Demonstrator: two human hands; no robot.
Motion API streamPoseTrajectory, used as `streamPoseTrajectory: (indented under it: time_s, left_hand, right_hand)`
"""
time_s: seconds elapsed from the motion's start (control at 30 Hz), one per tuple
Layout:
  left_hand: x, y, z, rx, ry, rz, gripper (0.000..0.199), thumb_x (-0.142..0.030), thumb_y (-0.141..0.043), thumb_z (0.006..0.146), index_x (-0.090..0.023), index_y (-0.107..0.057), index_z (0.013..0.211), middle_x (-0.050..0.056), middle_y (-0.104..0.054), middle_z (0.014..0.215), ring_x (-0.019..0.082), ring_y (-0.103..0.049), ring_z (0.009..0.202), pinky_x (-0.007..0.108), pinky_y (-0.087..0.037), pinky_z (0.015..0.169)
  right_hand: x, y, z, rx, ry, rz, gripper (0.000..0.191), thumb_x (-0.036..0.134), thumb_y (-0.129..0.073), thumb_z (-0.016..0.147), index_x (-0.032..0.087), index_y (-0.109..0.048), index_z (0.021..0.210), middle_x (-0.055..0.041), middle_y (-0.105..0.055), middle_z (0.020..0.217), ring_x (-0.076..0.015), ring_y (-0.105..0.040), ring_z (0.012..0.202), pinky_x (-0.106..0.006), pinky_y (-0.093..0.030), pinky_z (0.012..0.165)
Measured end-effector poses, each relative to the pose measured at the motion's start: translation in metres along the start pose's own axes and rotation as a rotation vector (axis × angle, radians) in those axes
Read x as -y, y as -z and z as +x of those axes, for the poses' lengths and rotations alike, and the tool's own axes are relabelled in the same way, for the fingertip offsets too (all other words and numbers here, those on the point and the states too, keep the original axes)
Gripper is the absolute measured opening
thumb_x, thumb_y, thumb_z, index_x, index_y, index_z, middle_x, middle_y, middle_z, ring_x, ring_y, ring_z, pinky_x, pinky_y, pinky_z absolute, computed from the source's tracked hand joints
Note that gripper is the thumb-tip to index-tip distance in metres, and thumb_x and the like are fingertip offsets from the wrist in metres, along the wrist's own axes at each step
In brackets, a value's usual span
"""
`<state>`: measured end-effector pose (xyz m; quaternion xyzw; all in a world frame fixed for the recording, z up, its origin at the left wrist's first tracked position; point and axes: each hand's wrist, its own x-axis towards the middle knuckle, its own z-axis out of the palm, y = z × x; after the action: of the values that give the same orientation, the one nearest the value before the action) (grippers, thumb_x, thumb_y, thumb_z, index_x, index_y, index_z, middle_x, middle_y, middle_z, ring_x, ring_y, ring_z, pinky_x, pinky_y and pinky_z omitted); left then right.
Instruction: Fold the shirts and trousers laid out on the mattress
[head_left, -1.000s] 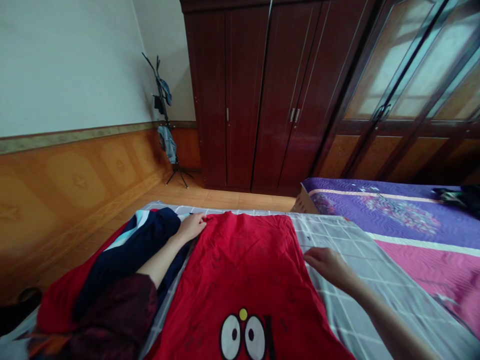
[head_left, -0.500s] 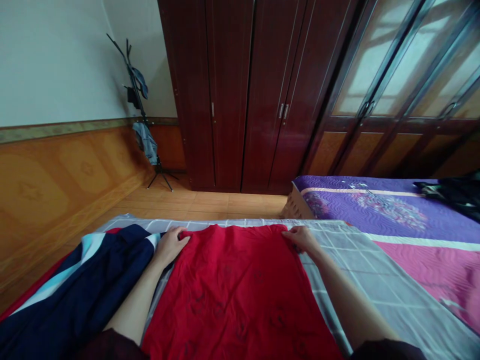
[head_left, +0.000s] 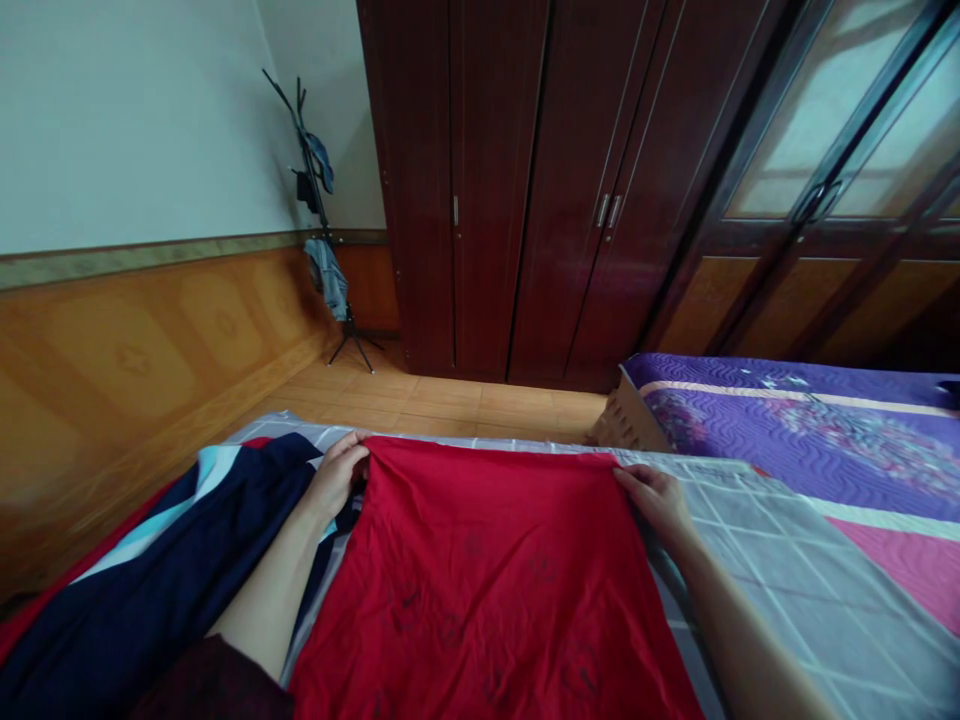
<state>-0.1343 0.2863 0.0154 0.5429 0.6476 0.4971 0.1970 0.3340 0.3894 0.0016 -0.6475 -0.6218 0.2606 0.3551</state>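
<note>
A red garment point(head_left: 495, 570) with faint dark prints lies spread in front of me, its far edge pulled straight between my hands. My left hand point(head_left: 341, 475) pinches the far left corner. At the far right corner, my right hand point(head_left: 660, 500) grips the cloth between thumb and fingers. The near part of the garment runs out of the bottom of the view, so its full shape is hidden. Under it is a grey checked bedcover point(head_left: 817, 570). Left of my left forearm lies a navy garment point(head_left: 172, 560) with light blue and white stripes, partly over something red.
A purple and pink quilted bed point(head_left: 757, 400) stands at the right. Beyond the floor point(head_left: 450, 400) rises a dark red wardrobe point(head_left: 487, 200). A black coat stand point(head_left: 315, 190) holding a few items is in the far left corner.
The garment's far edge has gone from slightly bunched to taut, as my right hand moved outward. The view has turned a little to the left.
</note>
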Motion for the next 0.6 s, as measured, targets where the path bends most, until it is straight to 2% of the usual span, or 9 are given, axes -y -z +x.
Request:
streamPoseTrajectory:
  time_s: [0.1, 0.2, 0.37, 0.43, 0.5, 0.6]
  left_hand:
    - [0.002, 0.001, 0.003, -0.009, -0.053, 0.037, 0.015, -0.026, -0.039, 0.072, -0.019, -0.051, 0.078, 0.000, -0.059, 0.070, 0.016, -0.058, 0.065, 0.027, -0.049, 0.063]
    - [0.004, -0.001, 0.005, 0.012, -0.123, 0.139, 0.010, -0.019, -0.042, 0.066, -0.020, -0.052, 0.064, 0.002, -0.058, 0.075, 0.019, -0.057, 0.080, 0.031, -0.046, 0.080]
    - [0.006, -0.007, 0.005, 0.032, -0.173, 0.295, 0.015, -0.017, -0.044, 0.069, -0.020, -0.059, 0.072, 0.005, -0.057, 0.087, 0.022, -0.054, 0.092, 0.036, -0.040, 0.092]
    - [0.004, -0.007, 0.004, 0.045, -0.169, 0.342, 0.014, -0.018, -0.045, 0.071, -0.020, -0.058, 0.073, 0.005, -0.057, 0.089, 0.022, -0.054, 0.094, 0.035, -0.040, 0.092]
    - [0.001, -0.005, 0.003, 0.097, -0.166, 0.378, 0.013, -0.020, -0.045, 0.072, -0.020, -0.056, 0.066, 0.005, -0.059, 0.089, 0.020, -0.055, 0.090, 0.031, -0.041, 0.088]
    - [-0.004, -0.002, 0.002, 0.168, -0.156, 0.428, 0.021, -0.022, -0.046, 0.073, -0.020, -0.050, 0.052, 0.003, -0.060, 0.081, 0.017, -0.056, 0.079, 0.026, -0.042, 0.077]
  right_hand:
    - [0.002, 0.001, 0.001, 0.013, -0.014, 0.046, 0.040, 0.053, -0.052, 0.065, 0.016, -0.067, 0.068, -0.0031, -0.060, 0.053, -0.0164, -0.052, 0.048, -0.027, -0.037, 0.046]
    - [0.005, 0.001, 0.000, 0.003, -0.031, 0.066, 0.039, 0.053, -0.051, 0.064, 0.017, -0.067, 0.067, -0.0020, -0.058, 0.051, -0.0155, -0.050, 0.046, -0.026, -0.037, 0.045]
    - [0.008, 0.001, 0.000, -0.018, -0.026, 0.048, 0.034, 0.050, -0.054, 0.062, 0.019, -0.066, 0.061, -0.0017, -0.057, 0.047, -0.0159, -0.050, 0.045, -0.026, -0.035, 0.045]
    - [0.009, 0.001, -0.001, -0.027, -0.017, 0.044, 0.033, 0.050, -0.055, 0.061, 0.019, -0.066, 0.060, -0.0018, -0.058, 0.047, -0.0165, -0.051, 0.046, -0.026, -0.035, 0.045]
    - [0.010, 0.002, -0.003, -0.037, -0.010, 0.048, 0.033, 0.049, -0.055, 0.062, 0.018, -0.066, 0.059, -0.0022, -0.057, 0.046, -0.0167, -0.050, 0.045, -0.027, -0.035, 0.045]
    - [0.011, 0.003, -0.005, -0.050, -0.001, 0.059, 0.034, 0.048, -0.053, 0.066, 0.017, -0.065, 0.057, -0.0027, -0.055, 0.044, -0.0168, -0.049, 0.042, -0.027, -0.034, 0.043]
